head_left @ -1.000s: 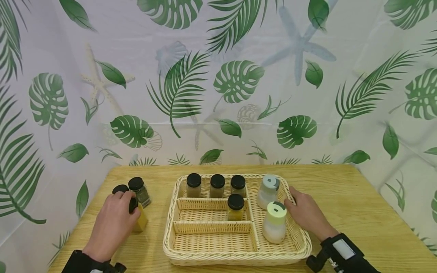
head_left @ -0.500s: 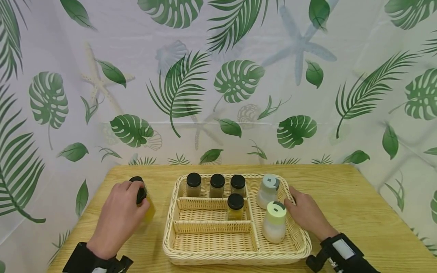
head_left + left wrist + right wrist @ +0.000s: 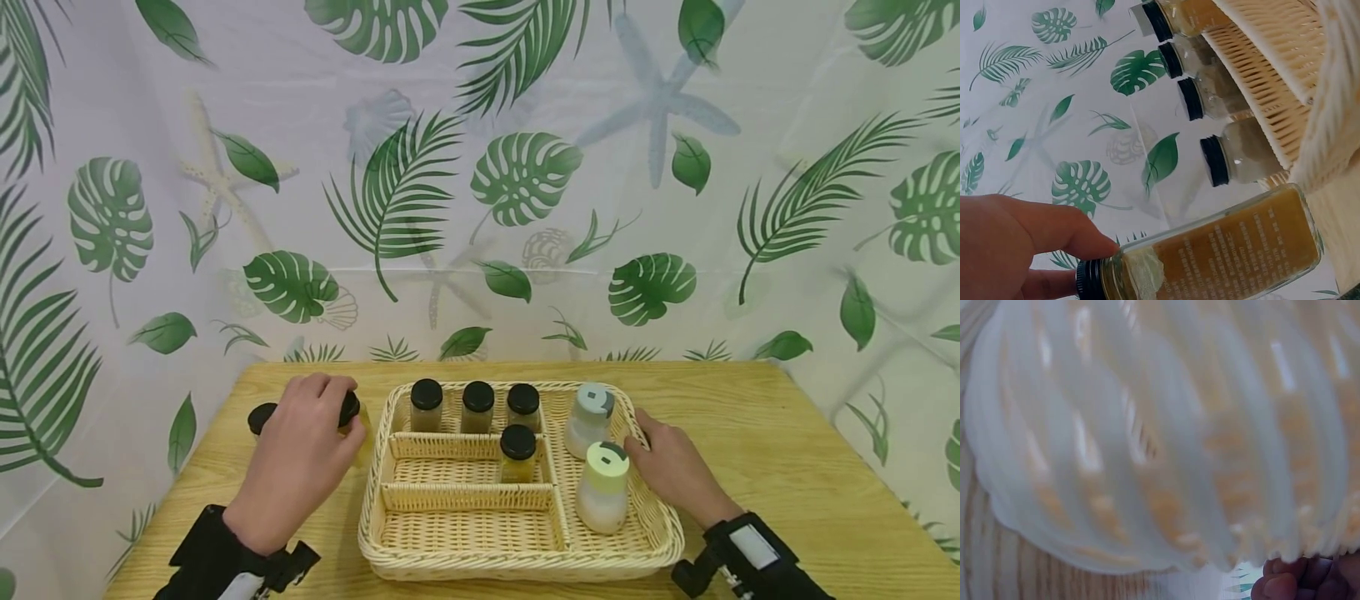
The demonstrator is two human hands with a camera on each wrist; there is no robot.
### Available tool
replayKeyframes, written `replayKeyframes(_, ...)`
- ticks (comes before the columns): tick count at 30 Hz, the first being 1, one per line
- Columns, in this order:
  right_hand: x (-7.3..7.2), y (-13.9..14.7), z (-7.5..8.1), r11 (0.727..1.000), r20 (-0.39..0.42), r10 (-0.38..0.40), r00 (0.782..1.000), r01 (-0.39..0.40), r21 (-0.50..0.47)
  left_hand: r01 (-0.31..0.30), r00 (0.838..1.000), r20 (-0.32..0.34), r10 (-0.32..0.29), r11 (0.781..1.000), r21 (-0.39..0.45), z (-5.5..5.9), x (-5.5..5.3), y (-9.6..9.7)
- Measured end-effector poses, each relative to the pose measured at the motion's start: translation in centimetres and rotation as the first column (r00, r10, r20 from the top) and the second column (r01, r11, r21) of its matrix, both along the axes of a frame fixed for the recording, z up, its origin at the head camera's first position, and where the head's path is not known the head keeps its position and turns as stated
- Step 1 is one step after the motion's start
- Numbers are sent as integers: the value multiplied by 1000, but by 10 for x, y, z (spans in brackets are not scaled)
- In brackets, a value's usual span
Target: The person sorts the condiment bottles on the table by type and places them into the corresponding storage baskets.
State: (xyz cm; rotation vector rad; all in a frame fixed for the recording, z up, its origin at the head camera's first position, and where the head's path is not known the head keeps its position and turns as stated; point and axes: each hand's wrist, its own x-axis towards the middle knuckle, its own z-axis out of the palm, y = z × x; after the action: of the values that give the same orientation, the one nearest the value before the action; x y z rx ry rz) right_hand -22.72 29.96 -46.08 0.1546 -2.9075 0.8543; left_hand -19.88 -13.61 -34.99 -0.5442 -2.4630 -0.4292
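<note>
My left hand (image 3: 303, 454) pinches a glass jar of yellow-brown powder (image 3: 1229, 250) by its black lid, to the left of the basket. In the left wrist view this jar shows printed lettering. My right hand (image 3: 678, 467) grips the right rim of a woven basket (image 3: 521, 562), its curled fingers (image 3: 1282, 587) partly visible below the weave in the right wrist view. Three black-lidded jars stand along the basket's back compartment, one being the middle jar (image 3: 477, 408). A jar with yellow contents (image 3: 517, 457) stands in the middle compartment.
The basket's right compartment holds a grey-capped shaker (image 3: 590, 421) and a yellow-green-capped shaker (image 3: 603, 492). Behind my left hand, a black lid (image 3: 261, 417) shows on the wooden table (image 3: 795, 467). A leaf-patterned cloth (image 3: 480, 250) hangs behind.
My left hand has lifted the powder jar and carried it right, toward the basket's left edge. My right hand and the basket have stayed put.
</note>
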Motion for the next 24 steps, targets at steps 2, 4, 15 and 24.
replayKeyframes(2, 0, 0, 0, 1000, 2, -2, 1000, 2, 4, 5, 1000, -6, -5, 1000, -5, 2, 0, 4)
replayKeyframes(4, 0, 1, 0, 1000, 5, -4, 1000, 4, -1, 14, 1000, -12, -14, 1000, -10, 4, 0, 8)
replayKeyframes(15, 1, 1, 0, 1000, 7, 1, 1000, -1, -17, 65, 998, 9, -64, 997, -49, 7, -3, 28)
replayKeyframes(24, 1, 0, 1, 1000, 2, 2, 1000, -2, -11, 83, 991, 111, -72, 992, -98, 5, -6, 42)
